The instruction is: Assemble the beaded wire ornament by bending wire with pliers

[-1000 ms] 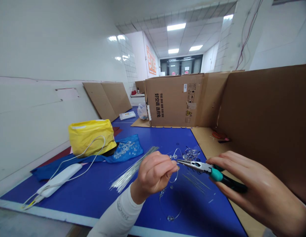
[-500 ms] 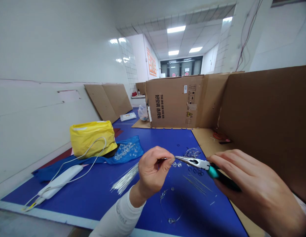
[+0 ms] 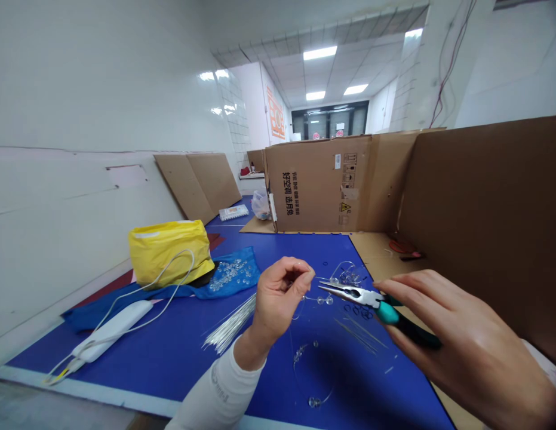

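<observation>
My left hand [image 3: 284,292] is closed in a pinch on a thin wire, whose end sticks out to the right of the fingertips. Clear beads [image 3: 325,300] show just right of and below that hand. In my right hand [image 3: 457,334] are needle-nose pliers [image 3: 356,294] with green and black handles; the jaws point left, slightly parted, close to the wire but with nothing visible between them. Below lies a wire loop with clear beads [image 3: 314,402]. Left of my left hand, a bundle of silvery wires [image 3: 232,324] rests on the blue table [image 3: 188,358].
A blue cloth [image 3: 255,266] holds clear beads beside a yellow bag [image 3: 170,251]. A white power strip [image 3: 111,331] with a cable lies at the left. Black rings [image 3: 362,312] and loose wires are near the pliers. Cardboard [image 3: 322,185] stands behind and at the right.
The plier jaws have parted and come away from the wire at my left fingertips. My left hand has shifted slightly up and turned, exposing the wire end.
</observation>
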Demonstrator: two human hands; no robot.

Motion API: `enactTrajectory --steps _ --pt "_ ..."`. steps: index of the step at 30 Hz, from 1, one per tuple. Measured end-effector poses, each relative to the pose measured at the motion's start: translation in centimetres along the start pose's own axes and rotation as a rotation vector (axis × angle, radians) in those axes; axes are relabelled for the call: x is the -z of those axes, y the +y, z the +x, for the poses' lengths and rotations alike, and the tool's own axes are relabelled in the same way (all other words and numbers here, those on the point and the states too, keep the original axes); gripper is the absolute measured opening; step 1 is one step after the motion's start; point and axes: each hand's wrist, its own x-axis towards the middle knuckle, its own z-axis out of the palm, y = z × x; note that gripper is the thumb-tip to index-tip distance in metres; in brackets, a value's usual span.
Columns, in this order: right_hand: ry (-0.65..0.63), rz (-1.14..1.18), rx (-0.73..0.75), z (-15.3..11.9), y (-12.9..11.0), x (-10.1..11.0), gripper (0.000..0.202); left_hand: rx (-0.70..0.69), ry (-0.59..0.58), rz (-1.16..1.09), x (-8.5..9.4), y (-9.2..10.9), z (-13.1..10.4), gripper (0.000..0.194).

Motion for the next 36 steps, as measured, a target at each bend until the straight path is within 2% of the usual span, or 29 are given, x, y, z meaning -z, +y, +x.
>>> enactTrajectory --steps 7,17,25,36 --pt "-0.029 0.020 -0.109 -0.81 0.29 0.45 0.031 -0.059 0.029 -0.033 0.37 -0.22 0.28 0.004" --pt "-0.042 0.039 -0.107 -0.69 0.19 0.16 0.030 -0.069 0.031 -0.001 0.29 -0.44 0.13 0.004" --pt "-0.033 0.018 -0.107 -0.51 -0.21 0.15 0.029 -0.237 0.016 0.012 0.21 -0.66 0.27 0.018" --pt "-0.022 -0.047 -0.089 -0.30 -0.49 0.16 0.029 -0.386 -0.044 0.195 0.04 0.03 0.62 0.017"
